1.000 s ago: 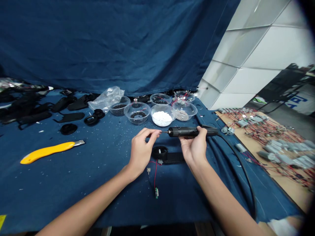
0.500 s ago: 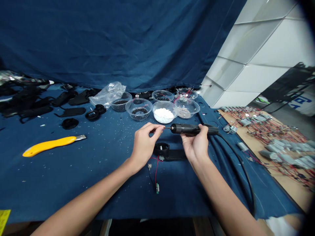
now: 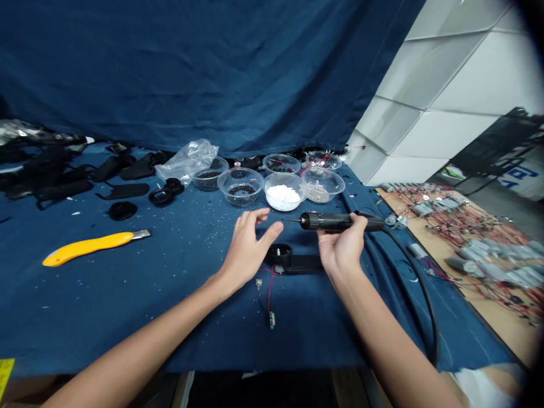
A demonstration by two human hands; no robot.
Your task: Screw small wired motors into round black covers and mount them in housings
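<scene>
My right hand (image 3: 342, 249) grips a black electric screwdriver (image 3: 335, 221), held level with its thin bit pointing left. A thick black cable (image 3: 419, 289) runs from its rear toward me. My left hand (image 3: 249, 246) hovers just left of the bit, fingers apart and holding nothing. Below and between both hands a black round part on a black strap (image 3: 293, 259) lies on the blue cloth, with red and black wires leading to a small green board (image 3: 271, 320). A small metal piece (image 3: 257, 281) rests beside the wires.
Several clear plastic bowls (image 3: 283, 198) of small parts stand behind the hands, one with white bits. A yellow utility knife (image 3: 91, 246) lies at left, black plastic parts (image 3: 123, 190) farther back. Small motors with red wires (image 3: 476, 243) cover the wooden bench at right.
My left hand, pinched at the screwdriver's bit before, has opened and drawn slightly back from it. The right hand keeps holding the screwdriver, which has moved a little to the right.
</scene>
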